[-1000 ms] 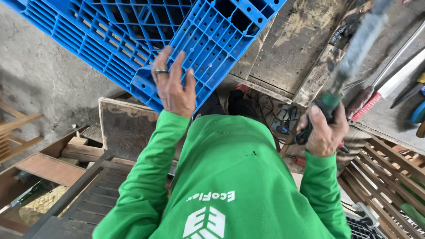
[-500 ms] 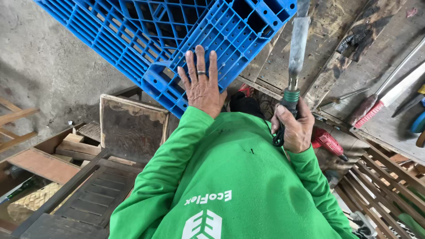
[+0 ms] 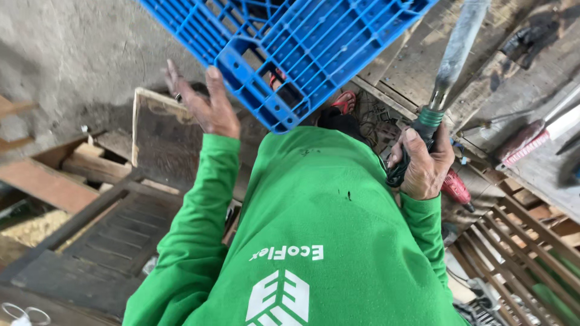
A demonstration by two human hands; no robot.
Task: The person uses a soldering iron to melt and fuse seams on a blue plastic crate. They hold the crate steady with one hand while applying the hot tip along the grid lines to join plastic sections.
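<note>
my left hand (image 3: pixel 205 105) is spread open right beside the blue pallet's (image 3: pixel 302 48) near corner, closer than my right hand (image 3: pixel 423 163), which is clenched around a grey tool (image 3: pixel 450 66) that points up and away.

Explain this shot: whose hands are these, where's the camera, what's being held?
There is no machine here. A person wears one camera on the head, looking straight down, so the green long-sleeved shirt fills the middle and both arms reach away from it. The left hand is open, fingers spread, at the edge of a blue plastic pallet with a grid of ribs; whether it touches the pallet is hard to tell. The right hand is closed around the dark grip of a long tool with a grey shaft and a green collar; its far end runs out of the picture. Below lie wooden boards and frames, a slatted wooden rack, a concrete floor and a red power tool.
</note>
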